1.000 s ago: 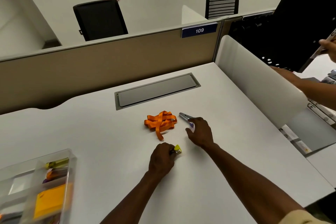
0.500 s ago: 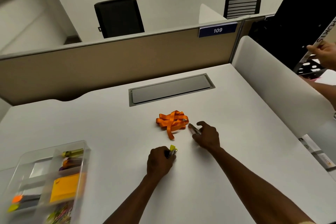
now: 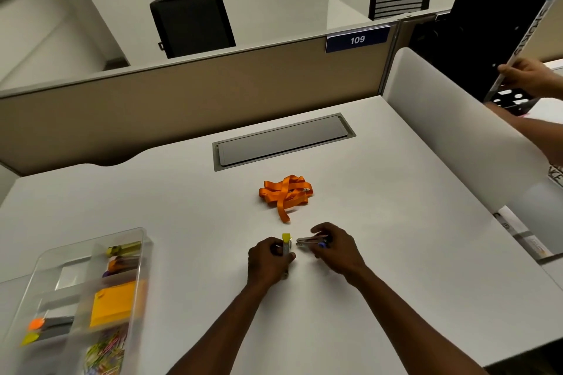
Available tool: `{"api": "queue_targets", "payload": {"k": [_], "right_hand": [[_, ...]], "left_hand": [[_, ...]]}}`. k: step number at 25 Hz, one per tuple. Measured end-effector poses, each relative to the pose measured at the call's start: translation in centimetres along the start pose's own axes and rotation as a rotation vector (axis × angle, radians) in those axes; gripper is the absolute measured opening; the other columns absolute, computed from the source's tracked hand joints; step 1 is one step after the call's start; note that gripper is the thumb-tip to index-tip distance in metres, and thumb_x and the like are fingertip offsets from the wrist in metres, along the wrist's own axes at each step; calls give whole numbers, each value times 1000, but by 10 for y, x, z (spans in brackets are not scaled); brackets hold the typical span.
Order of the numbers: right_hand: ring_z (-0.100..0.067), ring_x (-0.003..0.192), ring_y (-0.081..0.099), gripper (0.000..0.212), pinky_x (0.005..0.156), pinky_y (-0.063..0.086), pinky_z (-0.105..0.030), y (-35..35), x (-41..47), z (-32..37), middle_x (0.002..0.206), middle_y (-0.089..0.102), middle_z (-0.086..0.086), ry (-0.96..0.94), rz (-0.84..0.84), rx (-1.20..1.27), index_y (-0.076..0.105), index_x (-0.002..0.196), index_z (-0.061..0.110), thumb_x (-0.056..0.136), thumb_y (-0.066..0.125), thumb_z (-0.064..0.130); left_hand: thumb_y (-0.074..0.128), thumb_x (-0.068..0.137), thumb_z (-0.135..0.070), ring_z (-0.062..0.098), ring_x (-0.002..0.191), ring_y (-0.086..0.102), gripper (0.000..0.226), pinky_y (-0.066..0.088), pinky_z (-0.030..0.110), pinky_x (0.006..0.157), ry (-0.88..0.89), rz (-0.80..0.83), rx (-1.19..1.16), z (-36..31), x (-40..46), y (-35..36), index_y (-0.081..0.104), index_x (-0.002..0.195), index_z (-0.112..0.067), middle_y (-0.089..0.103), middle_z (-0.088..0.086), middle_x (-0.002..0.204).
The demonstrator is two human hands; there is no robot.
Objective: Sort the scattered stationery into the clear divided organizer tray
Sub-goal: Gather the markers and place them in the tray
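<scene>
You had drawn both hands back from the orange lanyard (image 3: 285,195), left hand (image 3: 268,263) fingers clamped on a yellow-tipped item (image 3: 286,245), right hand (image 3: 333,253) fingers on a metal clip (image 3: 309,241), organizer tray (image 3: 45,259) next.

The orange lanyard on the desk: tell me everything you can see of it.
The orange lanyard is a flat strap of what looks like woven fabric, bunched into a loose tangle of overlapping loops. One free end trails out of the pile toward the person. A small metal fitting shows at its right edge, too small to make out further. It lies flat on the white desk, in front of the grey cable hatch and beyond both hands. Nothing but the desk touches it.
</scene>
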State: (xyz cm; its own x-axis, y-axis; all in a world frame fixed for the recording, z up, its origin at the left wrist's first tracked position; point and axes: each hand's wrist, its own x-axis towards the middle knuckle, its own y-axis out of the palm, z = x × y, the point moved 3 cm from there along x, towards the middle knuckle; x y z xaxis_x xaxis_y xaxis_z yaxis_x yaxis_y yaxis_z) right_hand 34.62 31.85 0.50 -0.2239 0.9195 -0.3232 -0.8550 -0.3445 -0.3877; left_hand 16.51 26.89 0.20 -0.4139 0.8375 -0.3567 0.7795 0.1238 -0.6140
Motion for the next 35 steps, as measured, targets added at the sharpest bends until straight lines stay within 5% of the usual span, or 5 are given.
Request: {"api": "queue_targets", "payload": {"k": [8, 10, 19, 24, 35], "right_hand": [[-12, 83, 71, 23, 74, 61, -28, -9, 9, 22, 99, 71, 1, -127, 234, -232, 71, 98, 17, 79, 77, 5], [-12, 72, 74, 10, 67, 62, -31, -6, 11, 27, 91, 75, -4, -177, 200, -247, 72, 95, 15, 86, 75, 17], [-18, 62, 65, 64, 61, 52, -34, 40, 22, 17, 63, 68, -6, -42, -12, -503, 62, 64, 15, 73, 60, 79], [-7, 72, 68, 40, 75, 58, -30, 60, 6, 5, 77, 74, 4, -37, -10, -244, 73, 96, 22, 78, 71, 58], [-10, 82, 63, 39, 72, 50, -23, 84, -25, 8, 91, 67, 9, -68, -19, -251, 63, 99, 24, 73, 79, 48]], "left_hand": [[81, 76, -30, 15, 88, 67, 27, 56, 32, 82, 27, -29, -13, 7, -5, -2, 73, 100, -22, 72, -3, 94], [82, 76, -29, 13, 88, 66, 29, 55, 28, 81, 22, -41, -15, 10, -6, -4, 72, 102, -20, 72, -3, 96], [83, 74, -32, 9, 61, 69, 21, 58, 26, 58, -38, -88, -141, 16, -14, -3, 69, 89, -26, 72, -6, 74], [79, 77, -24, 13, 76, 71, 18, 62, 37, 71, -68, -94, -247, 21, -15, -2, 72, 93, -26, 72, -5, 88], [53, 85, 8, 24, 96, 70, 53, 62, 41, 74, -93, 71, -489, 46, -28, -12, 67, 121, -28, 70, 0, 111]]}}
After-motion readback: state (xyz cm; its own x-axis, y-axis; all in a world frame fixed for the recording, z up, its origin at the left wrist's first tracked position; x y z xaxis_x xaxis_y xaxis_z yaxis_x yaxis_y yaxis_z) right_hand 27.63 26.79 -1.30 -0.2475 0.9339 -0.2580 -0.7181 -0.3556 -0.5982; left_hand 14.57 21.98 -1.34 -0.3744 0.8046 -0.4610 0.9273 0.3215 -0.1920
